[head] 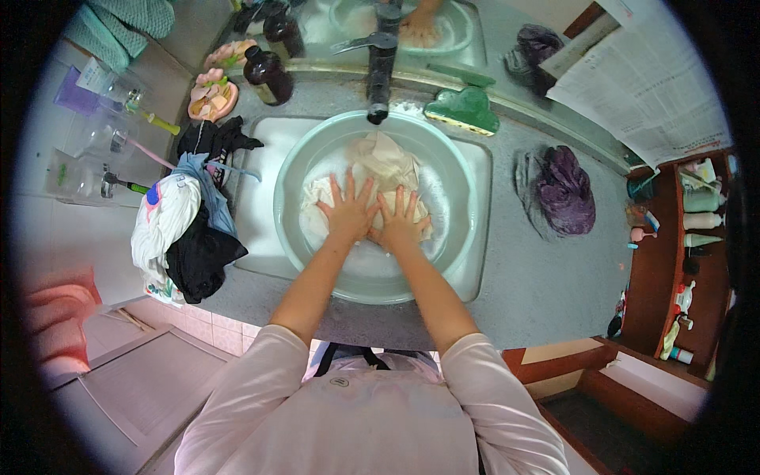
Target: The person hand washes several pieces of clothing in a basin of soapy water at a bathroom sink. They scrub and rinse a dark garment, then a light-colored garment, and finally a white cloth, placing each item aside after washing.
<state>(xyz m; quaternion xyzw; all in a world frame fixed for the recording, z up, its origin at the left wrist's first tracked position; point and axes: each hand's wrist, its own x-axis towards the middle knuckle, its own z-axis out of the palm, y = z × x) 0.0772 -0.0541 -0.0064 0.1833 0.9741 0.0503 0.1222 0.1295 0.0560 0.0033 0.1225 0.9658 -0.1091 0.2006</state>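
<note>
A round pale green plastic basin (284, 237) stands in the sink (254, 178), with water, some foam and a wet cream cloth (386, 159) inside. My left hand (349, 211) lies spread flat on the cloth at the basin's middle left. Beside it, my right hand (401, 222) presses on the same cloth with its fingers apart. The two thumbs are close together. Neither hand is closed around the fabric. Over the basin's far rim reaches a dark faucet (380, 77). Part of the cloth is hidden beneath my palms.
Left of the sink lie white (169, 219) and black clothes (205, 261). A dark bottle (267, 77), a pink soap dish (214, 98) and a green cloud-shaped holder (462, 110) line the back. Right on the grey counter (534, 285) rests a crumpled purple cloth (564, 190), near a wooden shelf (677, 237).
</note>
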